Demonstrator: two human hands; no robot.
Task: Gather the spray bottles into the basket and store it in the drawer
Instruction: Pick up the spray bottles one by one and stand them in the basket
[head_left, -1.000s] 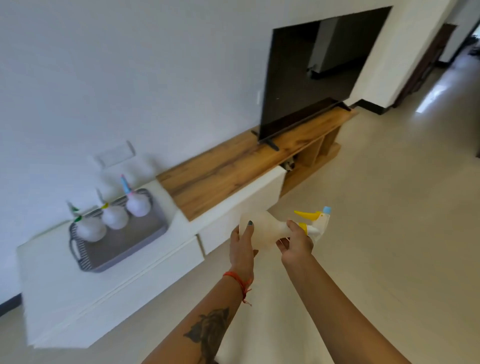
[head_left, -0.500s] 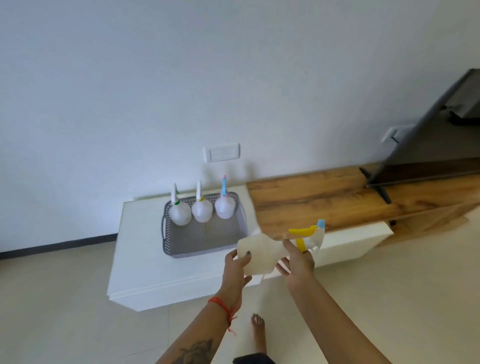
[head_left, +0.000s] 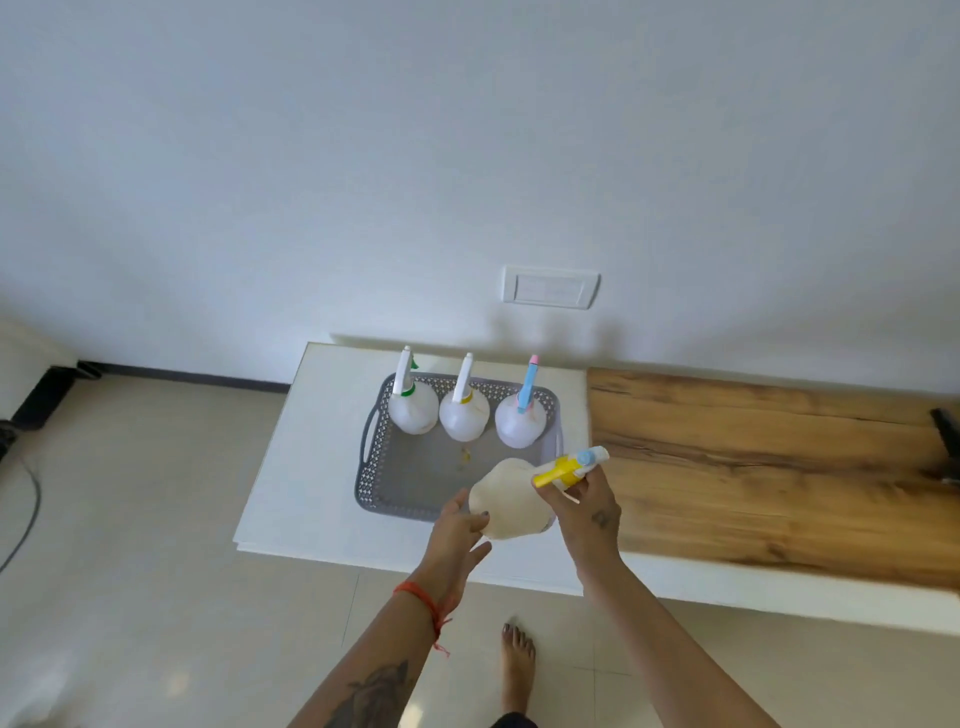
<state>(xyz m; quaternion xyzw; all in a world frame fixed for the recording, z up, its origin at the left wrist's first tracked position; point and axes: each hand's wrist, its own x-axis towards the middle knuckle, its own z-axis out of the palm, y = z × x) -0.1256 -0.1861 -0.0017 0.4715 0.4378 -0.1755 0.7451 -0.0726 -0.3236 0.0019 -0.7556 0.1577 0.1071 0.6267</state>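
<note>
Cream plastic spray bottle with yellow trigger (head_left: 511, 506) tilted over near right corner of grey perforated plastic basket (head_left: 387, 486); right hand (head_left: 584, 501) clamped on neck, left hand (head_left: 460, 525) cupping base. Basket holds three upright white spray bottles (head_left: 464, 415) along far wall

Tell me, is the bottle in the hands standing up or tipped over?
Tipped. The yellow-nozzle bottle leans sideways between both hands, above the basket.

Perforated plastic basket (head_left: 395, 457), wood-grain top (head_left: 769, 467)
</note>
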